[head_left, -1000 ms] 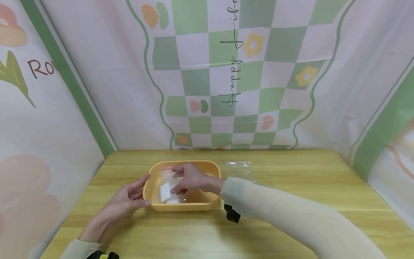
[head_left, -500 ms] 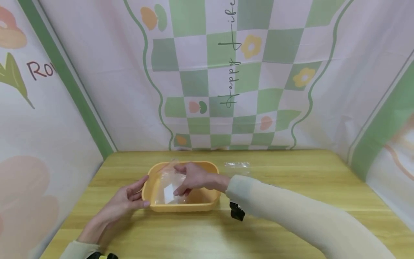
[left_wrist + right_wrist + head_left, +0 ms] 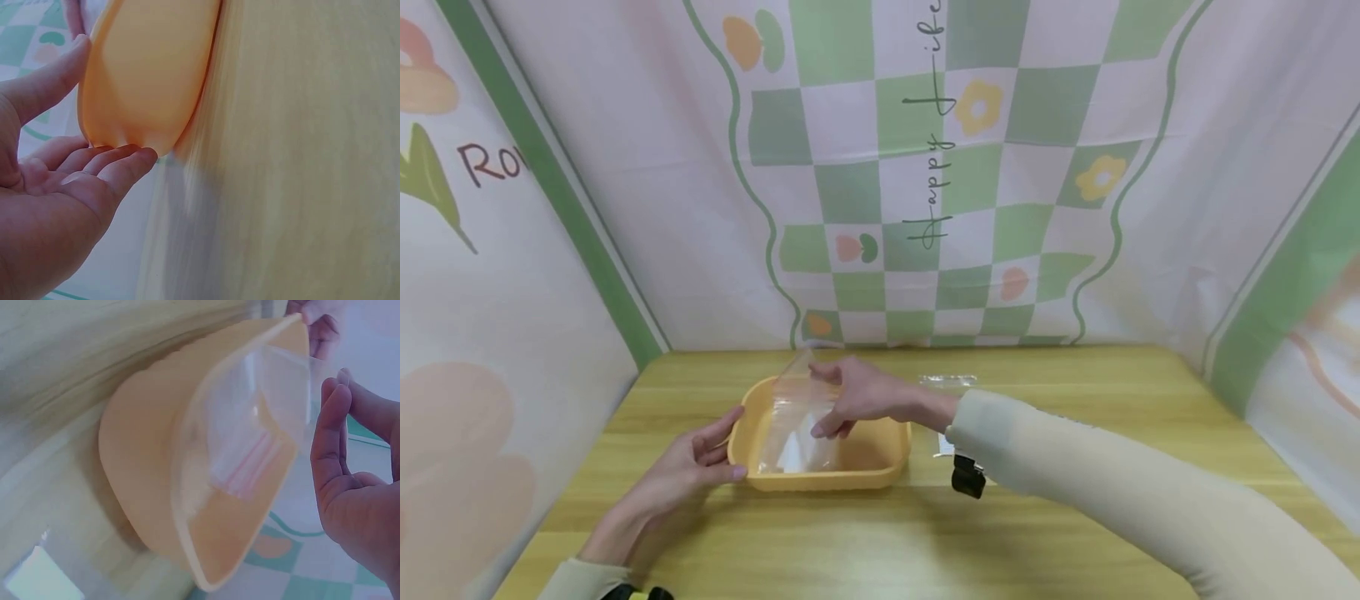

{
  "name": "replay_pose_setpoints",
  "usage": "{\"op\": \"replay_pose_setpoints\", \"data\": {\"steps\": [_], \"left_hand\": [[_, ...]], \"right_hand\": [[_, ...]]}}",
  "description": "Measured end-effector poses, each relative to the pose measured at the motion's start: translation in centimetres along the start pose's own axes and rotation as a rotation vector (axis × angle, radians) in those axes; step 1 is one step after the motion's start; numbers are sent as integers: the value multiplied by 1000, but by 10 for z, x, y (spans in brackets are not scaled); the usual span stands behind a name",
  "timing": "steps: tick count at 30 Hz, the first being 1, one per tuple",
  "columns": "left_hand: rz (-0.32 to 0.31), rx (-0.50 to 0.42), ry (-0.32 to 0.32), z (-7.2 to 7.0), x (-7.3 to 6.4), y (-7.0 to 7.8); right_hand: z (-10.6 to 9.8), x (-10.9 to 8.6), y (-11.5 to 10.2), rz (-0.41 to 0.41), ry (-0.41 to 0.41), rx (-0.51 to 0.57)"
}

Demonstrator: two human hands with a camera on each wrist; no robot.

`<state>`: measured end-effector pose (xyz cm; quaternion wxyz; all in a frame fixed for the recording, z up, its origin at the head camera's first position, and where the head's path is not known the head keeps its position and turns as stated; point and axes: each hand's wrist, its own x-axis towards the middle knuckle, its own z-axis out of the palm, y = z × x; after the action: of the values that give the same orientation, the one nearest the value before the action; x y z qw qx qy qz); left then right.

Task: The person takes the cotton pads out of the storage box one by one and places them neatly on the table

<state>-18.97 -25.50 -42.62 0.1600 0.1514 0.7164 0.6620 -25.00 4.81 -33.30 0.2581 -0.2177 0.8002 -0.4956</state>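
Note:
A yellow plastic basin stands on the table. My left hand holds its left end, thumb at one side and fingers at the other; in the left wrist view the fingertips touch the basin's outer wall. My right hand is over the basin and pinches the edge of a clear zip-lock bag between thumb and finger. In the right wrist view the bag hangs partly inside the basin, with reddish lines along its zip strip. Something white shows through its lower part.
A second clear bag lies on the wooden table right of the basin, partly hidden by the right arm. A white piece shows in it. A patterned curtain hangs behind the table.
My right hand has lifted and shifted slightly right, drawing the zip-lock bag up so its top rises above the basin's far rim. My left hand stays at the basin's end.

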Motion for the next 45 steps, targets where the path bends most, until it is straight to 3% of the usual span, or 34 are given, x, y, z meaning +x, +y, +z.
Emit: {"op": "replay_pose_setpoints", "data": {"steps": [10,19,35,45], "left_hand": [[-4,-17,-6,1,1,-1],[-4,-6,4,1,1,1],[17,15,-13,-1,1,-3],[23,21,-12,0,2,-3]], "right_hand": [[-37,-21,-12,-25,30,-64],[-74,-51,-3,-41,93,-47],[-127,-103,55,-41,225,66],[-152,-132,99,-1,228,96]]}}
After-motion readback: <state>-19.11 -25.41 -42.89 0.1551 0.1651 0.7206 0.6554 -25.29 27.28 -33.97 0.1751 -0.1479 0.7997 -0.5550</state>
